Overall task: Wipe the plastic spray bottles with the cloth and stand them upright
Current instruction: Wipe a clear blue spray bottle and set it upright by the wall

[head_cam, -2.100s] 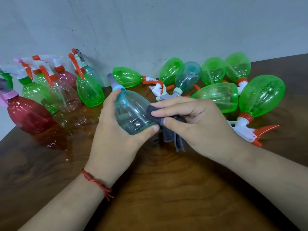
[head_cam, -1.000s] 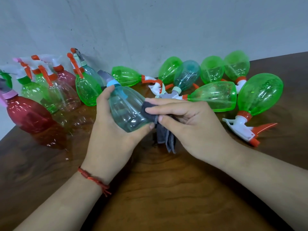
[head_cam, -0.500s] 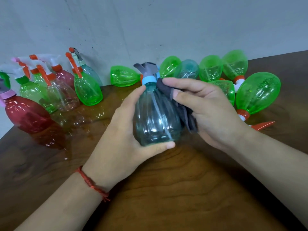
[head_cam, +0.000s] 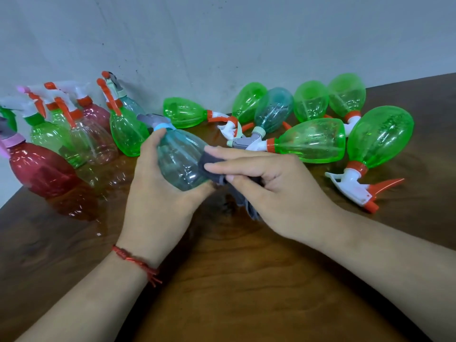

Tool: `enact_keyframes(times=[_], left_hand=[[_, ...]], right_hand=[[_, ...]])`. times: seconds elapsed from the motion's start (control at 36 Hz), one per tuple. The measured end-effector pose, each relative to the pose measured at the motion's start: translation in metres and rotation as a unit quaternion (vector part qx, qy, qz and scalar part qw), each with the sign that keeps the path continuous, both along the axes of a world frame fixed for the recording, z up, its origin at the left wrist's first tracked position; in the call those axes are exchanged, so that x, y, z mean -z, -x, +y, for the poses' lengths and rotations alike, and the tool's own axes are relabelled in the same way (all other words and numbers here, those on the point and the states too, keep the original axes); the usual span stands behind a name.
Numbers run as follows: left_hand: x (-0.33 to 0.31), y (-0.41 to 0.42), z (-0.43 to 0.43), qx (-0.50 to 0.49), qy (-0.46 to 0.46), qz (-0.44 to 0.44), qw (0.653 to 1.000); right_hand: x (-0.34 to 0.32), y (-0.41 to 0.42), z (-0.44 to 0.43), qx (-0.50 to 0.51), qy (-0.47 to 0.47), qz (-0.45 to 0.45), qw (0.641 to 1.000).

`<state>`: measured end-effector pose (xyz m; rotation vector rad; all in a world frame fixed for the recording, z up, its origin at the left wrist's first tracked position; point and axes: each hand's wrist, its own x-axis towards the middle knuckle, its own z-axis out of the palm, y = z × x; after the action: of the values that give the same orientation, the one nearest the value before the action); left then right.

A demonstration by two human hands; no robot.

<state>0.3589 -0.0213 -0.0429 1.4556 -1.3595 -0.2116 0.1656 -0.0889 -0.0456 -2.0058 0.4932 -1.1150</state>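
Inside left grip, bottle against cloth

dark wooden table, grey wall

Seven lying bottles on the right, six green, one teal; roughly eight standing bottles left; one held bottle; one cloth.

Glossy clear plastic teal bottle, matt grey cloth, polished wood table, matt wall
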Motion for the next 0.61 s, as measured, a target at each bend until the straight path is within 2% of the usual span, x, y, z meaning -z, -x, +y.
enact_keyframes(times=[0.08, 0.28, 0.39, 0.44, 0.5, 0.61], left_hand=[[0.003, -0.003, -0.002, 0.007, -0.010, -0.013, 1.000], [0.005, 0.002, 0.001, 0.081, -0.031, -0.076, 0.993], [0.003, 0.014, 0.007, 0.145, -0.026, -0.067, 0.987], [0.000, 0.020, 0.011, 0.185, -0.017, -0.015, 0.983], [-0.003, 0.022, 0.013, 0.211, -0.019, 0.026, 0.977], [-0.002, 0.015, 0.009, 0.215, -0.043, -0.017, 0.976]], right_hand=[[0.000, 0.001, -0.001, 0.006, 0.009, -0.003, 1.000], [-0.010, 0.003, -0.012, -0.031, -0.111, -0.077, 0.990], [-0.015, 0.006, -0.020, -0.064, -0.235, -0.151, 0.958], [-0.018, 0.008, -0.022, -0.075, -0.275, -0.175, 0.943], [-0.020, 0.010, -0.022, -0.080, -0.289, -0.186, 0.936], [-0.020, 0.011, -0.024, -0.051, -0.246, -0.178, 0.951]])
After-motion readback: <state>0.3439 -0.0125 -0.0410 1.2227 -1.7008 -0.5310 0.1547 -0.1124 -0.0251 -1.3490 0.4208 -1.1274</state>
